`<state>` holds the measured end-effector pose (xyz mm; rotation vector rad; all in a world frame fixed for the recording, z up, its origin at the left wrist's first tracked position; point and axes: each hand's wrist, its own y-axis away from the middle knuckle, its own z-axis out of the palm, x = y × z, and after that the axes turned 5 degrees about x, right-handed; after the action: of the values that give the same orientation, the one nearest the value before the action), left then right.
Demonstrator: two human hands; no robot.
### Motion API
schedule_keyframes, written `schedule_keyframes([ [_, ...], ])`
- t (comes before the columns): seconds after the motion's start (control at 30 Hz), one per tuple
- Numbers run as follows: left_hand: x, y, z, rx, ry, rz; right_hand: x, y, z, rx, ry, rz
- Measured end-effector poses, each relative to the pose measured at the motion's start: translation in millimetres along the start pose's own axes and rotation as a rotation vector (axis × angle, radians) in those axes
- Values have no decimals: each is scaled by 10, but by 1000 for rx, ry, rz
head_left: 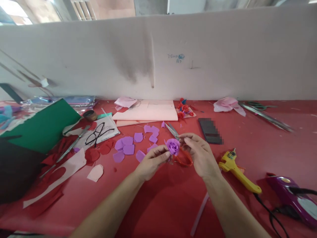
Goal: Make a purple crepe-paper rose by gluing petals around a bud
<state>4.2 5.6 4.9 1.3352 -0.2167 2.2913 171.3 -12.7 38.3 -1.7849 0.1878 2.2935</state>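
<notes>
A purple craft rose (172, 146) with curled petals is pinched between the thumb and fingers of my left hand (152, 162). At the flower's right side, my right hand (200, 154) has its thumb and fingertips brought together; whether a petal edge or anything else is between them cannot be made out. Behind the rose and partly hidden by it lie scissors (172, 131), their blades pointing away and their orange-red handle loop showing between my hands. Loose purple petals (128, 149) are scattered on the red table (148, 201) to the left, several overlapping.
To the right lie a yellow glue gun (239, 173), a dark phone (210, 131) and a purple corded device (292, 195). Leftward are eyeglasses (97, 134), tweezers (73, 144) and red scraps (92, 156). Pale pink sheets (148, 110) and small red flowers (183, 108) lie by the white partition (99, 59).
</notes>
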Motion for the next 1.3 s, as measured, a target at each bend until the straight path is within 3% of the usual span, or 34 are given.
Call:
schedule_keyframes([
  [0.17, 12, 22, -1, -68, -115, -9, -64, 25, 10, -104, 49, 40],
  [0.37, 14, 17, 3, -51, -109, -25, -64, 44, 49, -26, 71, 25],
  [0.6, 32, -29, 24, 84, 191, -56, 9, 5, 31, 190, -38, 50],
  [0.73, 28, -86, -4, 165, 353, -76, 84, -6, 26, 176, 51, 42],
  [0.87, -19, -151, -72, 289, 443, -95, 34, -3, 2, 165, 271, -89],
  [0.97, -33, -173, -92, 347, 421, -85, -99, 44, -154, 194, 550, -209],
  [1.1, -11, -161, -75, 382, 396, -71, -246, 209, -631, 314, 1043, -389],
  [1.2, 1, -143, -59, 354, 370, -88, -261, 366, -968, 428, 1207, -315],
  [1.3, 5, -131, -50, 344, 326, -77, -203, 463, -988, 477, 1193, -247],
])
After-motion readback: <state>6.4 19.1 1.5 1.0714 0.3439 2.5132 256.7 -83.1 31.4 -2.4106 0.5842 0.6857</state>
